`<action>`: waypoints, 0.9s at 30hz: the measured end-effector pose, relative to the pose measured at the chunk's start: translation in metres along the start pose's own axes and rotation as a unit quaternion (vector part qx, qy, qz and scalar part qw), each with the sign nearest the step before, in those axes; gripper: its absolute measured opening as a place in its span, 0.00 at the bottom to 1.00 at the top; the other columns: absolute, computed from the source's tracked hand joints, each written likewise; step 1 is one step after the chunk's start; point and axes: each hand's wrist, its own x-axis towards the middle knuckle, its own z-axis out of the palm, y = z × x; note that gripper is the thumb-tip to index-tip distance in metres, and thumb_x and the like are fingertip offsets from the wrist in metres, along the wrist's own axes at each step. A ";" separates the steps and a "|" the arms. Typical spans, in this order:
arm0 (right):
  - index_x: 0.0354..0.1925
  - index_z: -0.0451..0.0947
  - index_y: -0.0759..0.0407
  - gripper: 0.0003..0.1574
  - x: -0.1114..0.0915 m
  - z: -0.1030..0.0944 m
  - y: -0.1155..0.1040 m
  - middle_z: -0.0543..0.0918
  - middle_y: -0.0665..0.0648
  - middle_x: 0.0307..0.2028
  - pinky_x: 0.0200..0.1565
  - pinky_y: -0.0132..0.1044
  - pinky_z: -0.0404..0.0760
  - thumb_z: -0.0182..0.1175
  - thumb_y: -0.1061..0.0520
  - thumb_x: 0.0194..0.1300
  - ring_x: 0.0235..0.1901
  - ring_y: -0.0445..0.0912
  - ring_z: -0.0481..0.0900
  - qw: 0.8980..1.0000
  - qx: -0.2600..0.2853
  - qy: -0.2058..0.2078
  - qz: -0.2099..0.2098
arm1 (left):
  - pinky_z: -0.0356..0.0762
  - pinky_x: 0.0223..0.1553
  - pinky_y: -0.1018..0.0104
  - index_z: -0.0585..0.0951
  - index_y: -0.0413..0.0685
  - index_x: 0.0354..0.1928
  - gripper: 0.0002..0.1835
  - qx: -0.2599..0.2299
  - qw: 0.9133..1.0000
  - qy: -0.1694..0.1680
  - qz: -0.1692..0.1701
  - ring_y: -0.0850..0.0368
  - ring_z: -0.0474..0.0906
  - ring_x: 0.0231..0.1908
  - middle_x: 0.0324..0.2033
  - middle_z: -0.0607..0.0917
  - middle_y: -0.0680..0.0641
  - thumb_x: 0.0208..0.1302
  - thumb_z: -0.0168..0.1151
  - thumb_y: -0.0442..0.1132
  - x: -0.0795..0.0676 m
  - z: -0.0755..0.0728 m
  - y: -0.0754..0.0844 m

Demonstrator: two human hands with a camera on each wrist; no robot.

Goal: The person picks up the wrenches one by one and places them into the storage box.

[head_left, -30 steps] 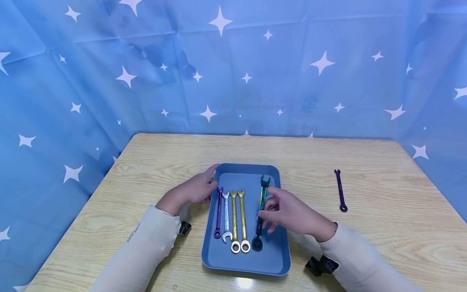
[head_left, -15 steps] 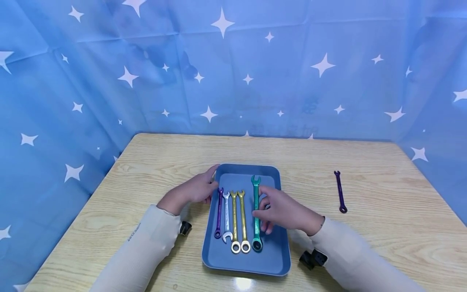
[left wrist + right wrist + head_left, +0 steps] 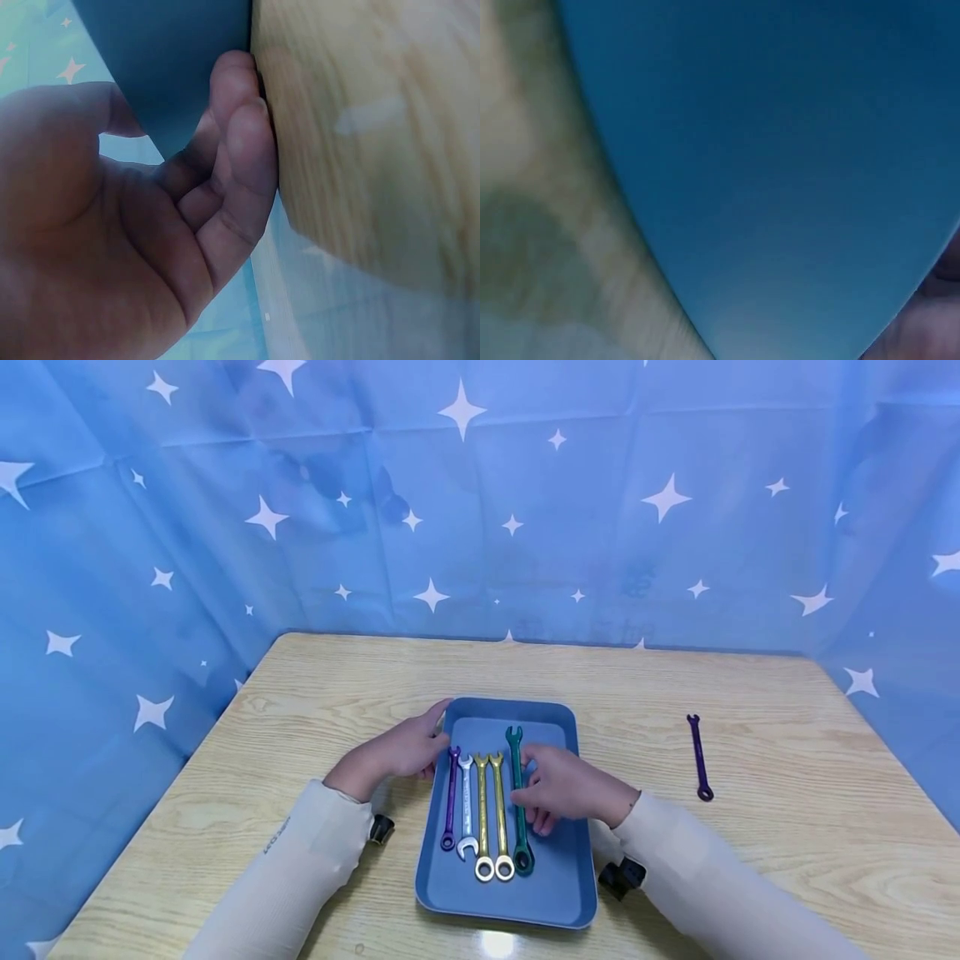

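Observation:
A blue tray (image 3: 551, 897) sits on the table in the head view. My left hand (image 3: 401, 750) grips its left side; the left wrist view has the thumb at the rim and curled fingers against the outer wall (image 3: 172, 67). Inside the tray, my right hand (image 3: 570, 785) pinches a green ratcheting combination wrench (image 3: 520, 822) around its middle. That wrench lies close along the right of two gold wrenches (image 3: 482, 810). Left of these are a silver wrench (image 3: 467, 802) and a purple wrench (image 3: 451, 797). The tray wall (image 3: 765, 165) hides most of the right hand in the right wrist view.
Another dark purple wrench (image 3: 700, 760) lies on the wooden table (image 3: 772, 735), to the right of the tray. A blue curtain (image 3: 525, 543) with white stars hangs behind the table and along its left side.
My right hand has moved left with the green wrench, from the tray's right part to beside the gold wrenches. My left hand and the tray have stayed in place.

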 end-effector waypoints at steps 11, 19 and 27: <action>0.35 0.69 0.62 0.14 0.005 0.002 -0.001 0.83 0.58 0.15 0.18 0.40 0.82 0.65 0.58 0.66 0.13 0.45 0.81 0.998 -0.056 -0.004 0.030 | 0.79 0.25 0.59 0.39 0.59 0.81 0.37 0.000 1.000 -0.004 -0.001 0.50 0.80 0.21 0.16 0.77 0.44 0.78 0.41 0.43 0.001 0.000 0.000; 0.33 0.69 0.60 0.15 0.005 0.002 -0.002 0.81 0.58 0.14 0.17 0.39 0.81 0.67 0.55 0.66 0.10 0.43 0.78 0.995 -0.083 -0.007 0.059 | 0.79 0.26 0.59 0.39 0.58 0.81 0.37 0.006 1.000 -0.005 0.004 0.50 0.81 0.22 0.15 0.76 0.45 0.78 0.41 0.44 0.002 -0.001 0.000; 0.32 0.69 0.58 0.17 0.003 0.002 -0.003 0.80 0.57 0.14 0.15 0.37 0.80 0.67 0.52 0.66 0.09 0.42 0.77 0.991 -0.114 -0.015 0.062 | 0.79 0.26 0.59 0.39 0.57 0.81 0.37 0.009 1.000 -0.004 0.002 0.51 0.81 0.21 0.16 0.78 0.44 0.78 0.42 0.43 0.002 0.000 -0.001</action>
